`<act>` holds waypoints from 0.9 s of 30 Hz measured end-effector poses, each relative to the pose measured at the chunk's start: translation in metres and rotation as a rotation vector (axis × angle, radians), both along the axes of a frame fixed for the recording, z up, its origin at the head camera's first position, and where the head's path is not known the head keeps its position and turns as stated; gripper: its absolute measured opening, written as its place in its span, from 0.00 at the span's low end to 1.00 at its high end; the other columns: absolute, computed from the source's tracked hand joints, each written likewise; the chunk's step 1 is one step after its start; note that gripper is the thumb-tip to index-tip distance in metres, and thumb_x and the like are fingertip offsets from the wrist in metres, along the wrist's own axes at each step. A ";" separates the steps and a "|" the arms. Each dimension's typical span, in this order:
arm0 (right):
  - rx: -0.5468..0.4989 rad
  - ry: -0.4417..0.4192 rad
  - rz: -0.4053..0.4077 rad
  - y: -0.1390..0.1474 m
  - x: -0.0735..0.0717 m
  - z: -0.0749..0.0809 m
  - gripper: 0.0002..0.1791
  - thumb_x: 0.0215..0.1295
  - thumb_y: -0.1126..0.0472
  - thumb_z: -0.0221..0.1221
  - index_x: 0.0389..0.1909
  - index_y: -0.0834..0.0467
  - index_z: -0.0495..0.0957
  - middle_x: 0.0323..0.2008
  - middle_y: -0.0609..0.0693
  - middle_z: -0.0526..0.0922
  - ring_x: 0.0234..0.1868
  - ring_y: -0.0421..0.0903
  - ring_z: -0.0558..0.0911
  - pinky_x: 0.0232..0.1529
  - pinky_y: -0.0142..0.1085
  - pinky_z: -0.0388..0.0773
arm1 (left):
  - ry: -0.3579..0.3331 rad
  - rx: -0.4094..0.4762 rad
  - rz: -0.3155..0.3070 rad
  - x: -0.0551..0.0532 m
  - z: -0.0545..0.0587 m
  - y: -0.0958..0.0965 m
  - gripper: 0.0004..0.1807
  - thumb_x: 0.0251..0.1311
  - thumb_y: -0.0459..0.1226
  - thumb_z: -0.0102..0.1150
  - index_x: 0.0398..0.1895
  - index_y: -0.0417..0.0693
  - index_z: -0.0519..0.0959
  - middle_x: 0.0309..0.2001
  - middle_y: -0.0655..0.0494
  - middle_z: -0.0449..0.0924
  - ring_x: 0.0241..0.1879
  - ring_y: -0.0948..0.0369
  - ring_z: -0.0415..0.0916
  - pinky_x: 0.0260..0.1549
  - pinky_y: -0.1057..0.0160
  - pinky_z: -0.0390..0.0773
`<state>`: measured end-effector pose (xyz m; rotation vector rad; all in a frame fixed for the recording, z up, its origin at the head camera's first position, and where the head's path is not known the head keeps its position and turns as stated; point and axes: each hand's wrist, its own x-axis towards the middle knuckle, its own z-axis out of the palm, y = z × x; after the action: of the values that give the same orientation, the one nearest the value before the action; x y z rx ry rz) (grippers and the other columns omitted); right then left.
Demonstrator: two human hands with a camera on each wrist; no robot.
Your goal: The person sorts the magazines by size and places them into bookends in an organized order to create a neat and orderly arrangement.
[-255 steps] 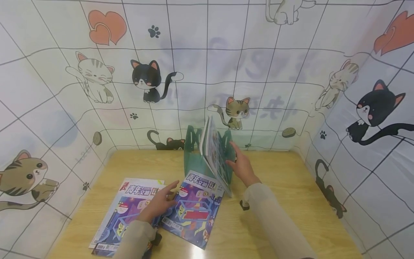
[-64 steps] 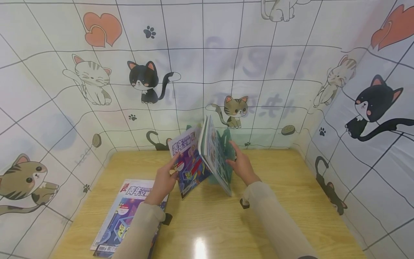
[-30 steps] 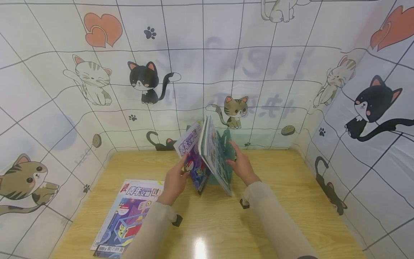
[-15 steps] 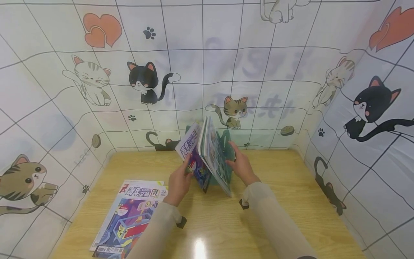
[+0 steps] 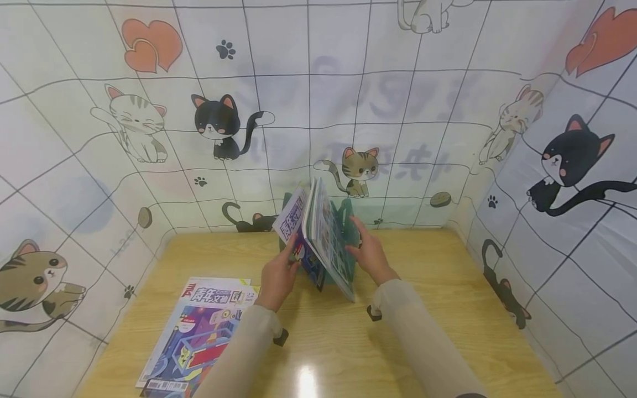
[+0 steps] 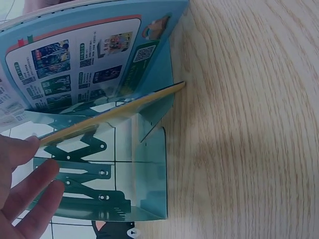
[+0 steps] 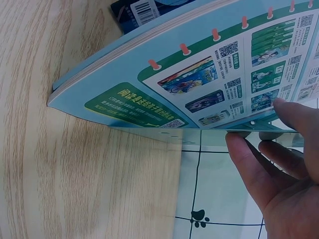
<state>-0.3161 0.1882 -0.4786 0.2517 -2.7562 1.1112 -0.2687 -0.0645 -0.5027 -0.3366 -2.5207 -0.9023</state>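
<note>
My left hand (image 5: 277, 279) pinches a purple-and-white magazine (image 5: 291, 220) by its near edge, thumb on one face and fingers on the other. That magazine tilts inside a green metal book stand (image 6: 152, 174), left of several upright magazines (image 5: 324, 235). In the left wrist view the held magazine (image 6: 112, 115) appears edge-on, its lower corner reaching toward the tabletop. At the stand's right end, my right hand (image 5: 372, 257) grips the end panel, thumb inside and fingers outside. The upright magazines (image 7: 199, 84) lean beside that thumb, showing a blue back cover.
On the left of the wooden table (image 5: 398, 331) lie overlapping magazines, the top one (image 5: 199, 337) purple with a white title band. A white cloth wall (image 5: 278, 50) printed with cats and grid lines stands close behind the stand and along both sides.
The purple magazine that lay flat before the stand was lifted by my left hand, tilted up into the stand's left part and moved right toward the upright magazines. My right hand stayed put.
</note>
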 end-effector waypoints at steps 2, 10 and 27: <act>-0.001 0.005 0.000 0.000 0.000 0.001 0.49 0.60 0.63 0.67 0.75 0.40 0.50 0.57 0.65 0.76 0.44 0.58 0.81 0.38 0.47 0.81 | 0.004 -0.006 0.003 -0.001 0.000 0.001 0.46 0.57 0.33 0.68 0.76 0.64 0.55 0.44 0.50 0.85 0.32 0.59 0.81 0.30 0.61 0.78; -0.008 0.003 0.009 0.001 0.000 0.000 0.49 0.61 0.63 0.66 0.75 0.38 0.49 0.45 0.64 0.82 0.34 0.52 0.82 0.32 0.43 0.81 | 0.041 -0.034 0.004 -0.006 -0.003 0.006 0.46 0.57 0.35 0.69 0.76 0.65 0.56 0.43 0.51 0.85 0.32 0.59 0.82 0.29 0.60 0.78; 0.001 0.000 0.005 -0.001 0.000 0.000 0.49 0.60 0.63 0.67 0.75 0.40 0.50 0.61 0.64 0.73 0.47 0.59 0.80 0.39 0.48 0.81 | 0.066 -0.095 -0.007 -0.004 -0.007 0.005 0.36 0.58 0.36 0.68 0.70 0.61 0.67 0.50 0.54 0.83 0.31 0.62 0.82 0.23 0.64 0.76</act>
<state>-0.3161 0.1874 -0.4788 0.2585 -2.7575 1.1106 -0.2730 -0.0590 -0.5092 -0.3985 -2.5078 -0.7622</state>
